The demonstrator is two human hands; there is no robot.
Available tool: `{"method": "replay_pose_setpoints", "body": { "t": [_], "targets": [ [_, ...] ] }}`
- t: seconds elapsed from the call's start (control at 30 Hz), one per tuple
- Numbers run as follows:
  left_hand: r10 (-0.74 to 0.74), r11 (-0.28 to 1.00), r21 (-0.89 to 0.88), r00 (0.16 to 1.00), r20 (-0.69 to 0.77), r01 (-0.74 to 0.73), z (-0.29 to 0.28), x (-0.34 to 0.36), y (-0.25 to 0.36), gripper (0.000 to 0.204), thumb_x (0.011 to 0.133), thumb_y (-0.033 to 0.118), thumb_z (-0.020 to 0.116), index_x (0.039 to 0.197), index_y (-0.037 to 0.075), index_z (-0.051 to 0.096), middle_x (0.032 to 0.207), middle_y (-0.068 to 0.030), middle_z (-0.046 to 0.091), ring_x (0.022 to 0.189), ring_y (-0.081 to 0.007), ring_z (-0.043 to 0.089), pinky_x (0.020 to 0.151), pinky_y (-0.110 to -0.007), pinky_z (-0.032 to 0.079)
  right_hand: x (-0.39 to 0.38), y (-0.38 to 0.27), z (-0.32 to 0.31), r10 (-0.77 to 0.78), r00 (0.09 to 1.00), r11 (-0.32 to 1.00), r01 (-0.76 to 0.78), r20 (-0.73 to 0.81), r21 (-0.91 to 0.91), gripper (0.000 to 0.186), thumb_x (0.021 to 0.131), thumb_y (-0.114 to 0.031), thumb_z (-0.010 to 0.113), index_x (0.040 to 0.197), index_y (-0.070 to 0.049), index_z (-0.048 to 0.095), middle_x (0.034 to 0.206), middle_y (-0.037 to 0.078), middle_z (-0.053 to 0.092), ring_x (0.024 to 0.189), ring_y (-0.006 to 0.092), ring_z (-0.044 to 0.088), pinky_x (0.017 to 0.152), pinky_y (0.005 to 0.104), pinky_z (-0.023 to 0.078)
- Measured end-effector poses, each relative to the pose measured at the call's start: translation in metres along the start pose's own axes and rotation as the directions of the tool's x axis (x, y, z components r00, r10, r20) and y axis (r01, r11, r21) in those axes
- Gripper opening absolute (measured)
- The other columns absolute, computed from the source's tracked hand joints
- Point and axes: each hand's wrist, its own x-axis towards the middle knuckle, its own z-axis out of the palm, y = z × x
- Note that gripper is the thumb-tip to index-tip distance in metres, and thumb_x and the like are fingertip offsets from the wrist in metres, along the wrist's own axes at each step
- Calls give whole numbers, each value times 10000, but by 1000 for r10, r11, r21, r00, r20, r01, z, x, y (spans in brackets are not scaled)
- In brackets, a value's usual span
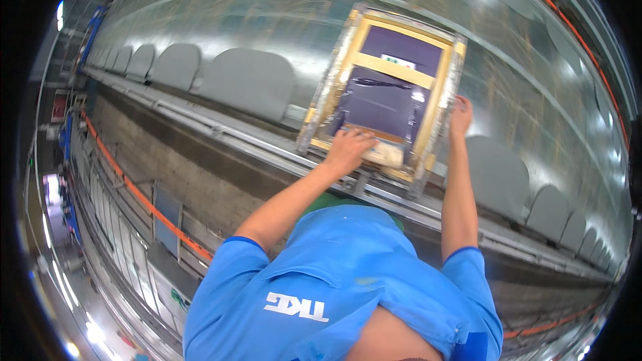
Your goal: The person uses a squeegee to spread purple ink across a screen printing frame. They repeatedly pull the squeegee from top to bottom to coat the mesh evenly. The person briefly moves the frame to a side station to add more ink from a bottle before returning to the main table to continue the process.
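A screen-printing frame lies slanted on the long table in front of me. Its metal rim surrounds yellow tape and a dark purple mesh, crossed by a yellow band. Across its near end lies a squeegee with a pale body and a brown strip. My left hand is closed over the squeegee's left part, and its fingers hide some of it. At the frame's right side, my right hand has its fingers curled against the outer edge. A dark smear of ink shows on the mesh.
Flat grey rounded pieces lie in a row along the table, with more right of the frame. A metal rail runs along the near table edge. Orange pipes or cables run behind at left and along the far side.
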Motion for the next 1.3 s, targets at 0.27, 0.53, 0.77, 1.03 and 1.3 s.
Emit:
{"method": "replay_pose_setpoints", "body": {
  "t": [0.27, 0.53, 0.77, 1.03, 1.3],
  "targets": [
    [-67, 994, 78, 995, -73, 73, -31, 4, -11, 583, 705, 27, 673, 1263, 196, 640, 1314, -15, 640, 1212, -224, 568, 910, -410, 421, -10, -21, 32, -283, 959, 958, 282, 14, 61, 240, 989, -252, 546, 1082, -70, 671, 896, 120, 677, 803, 233, 615, 774, 365, 476],
    [-61, 987, 145, 994, -95, 75, 11, 11, -13, 560, 688, 27, 688, 1224, 187, 660, 1251, 15, 667, 1114, -188, 609, 844, -391, 425, -8, 39, 23, -232, 972, 965, 235, -40, 115, 231, 1002, -274, 541, 1091, -106, 674, 830, 121, 658, 736, 244, 588, 718, 383, 472],
    [-2, 984, 176, 995, -102, 20, 14, -31, -8, 560, 703, 37, 680, 1238, 204, 663, 1258, 4, 656, 1152, -190, 599, 891, -391, 434, -25, 35, 20, -201, 973, 979, 202, -116, -9, 256, 1000, -295, 533, 1145, -129, 664, 890, 152, 688, 776, 272, 625, 746, 404, 486],
    [116, 940, 327, 993, -40, -96, 17, 16, -43, 492, 758, 62, 623, 1219, 222, 676, 1267, 11, 652, 1140, -199, 588, 891, -459, 430, -7, 38, 37, -173, 981, 985, 171, -88, -37, 245, 986, -275, 537, 1132, -123, 661, 978, 174, 701, 895, 352, 662, 800, 429, 497],
    [7, 990, 143, 998, -58, 1, -3, 168, -74, 429, 750, 16, 667, 1111, 235, 746, 1082, -29, 734, 949, -254, 689, 792, -420, 486, -18, 24, 33, -132, 984, 991, 131, -119, -22, 242, 981, -267, 547, 1101, -104, 679, 872, 187, 681, 815, 360, 654, 773, 427, 495]
  ]
}}
